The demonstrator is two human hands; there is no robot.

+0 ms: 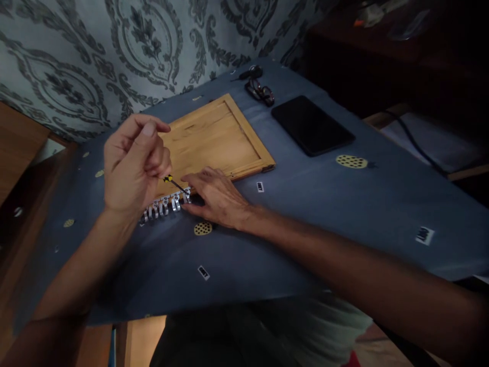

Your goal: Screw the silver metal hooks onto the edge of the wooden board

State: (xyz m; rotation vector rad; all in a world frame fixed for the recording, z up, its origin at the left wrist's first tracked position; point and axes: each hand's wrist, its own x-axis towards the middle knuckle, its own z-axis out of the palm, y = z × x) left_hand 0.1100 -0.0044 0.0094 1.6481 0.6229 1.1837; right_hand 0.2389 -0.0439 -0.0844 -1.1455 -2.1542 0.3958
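A wooden framed board (214,132) lies on the table, with a metal hook rail (164,205) along its near edge. My left hand (132,163) is closed around a screwdriver (168,179), its yellow and black handle mostly hidden by the fingers. The dark shaft slants down to the right, and its tip meets the rail near its right end. My right hand (221,196) rests at that end, fingers over the board's edge and thumb beside the last hook, steadying it. Its fingertips are partly hidden.
A blue patterned cloth covers the table (305,204). A black tablet (311,125) lies right of the board. Behind it are eyeglasses (260,92) and a dark tool (250,72). A patterned wall (153,46) borders the far side.
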